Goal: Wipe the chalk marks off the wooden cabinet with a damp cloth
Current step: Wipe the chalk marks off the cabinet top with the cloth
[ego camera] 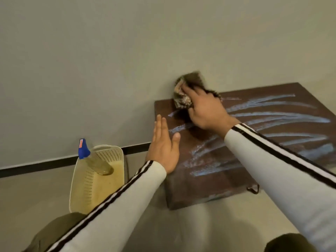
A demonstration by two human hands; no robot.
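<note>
A bunched, mottled brown cloth point(183, 91) is gripped in the right hand point(207, 110), with the fingers curled over it and the index finger stretched across its top. The cloth is held at the far left corner of the dark wooden cabinet point(209, 186), next to the grey wall point(109, 60); its upper part is blurred, and whether its underside is pressed to the wood cannot be told. Pale bluish chalk marks point(272, 117) are spread in long streaks over most of the cabinet top, from just beside the cloth out to the right edge.

The left hand point(163, 146) is held flat and empty, fingers straight and together, thumb apart, at the cabinet's left edge; contact with the wood cannot be judged. Both arms are covered by light sleeves with dark stripes.

On the floor to the left, a cream perforated basket point(85, 186) is seen, and a spray bottle point(91, 155) with a blue head is leaned inside it.
</note>
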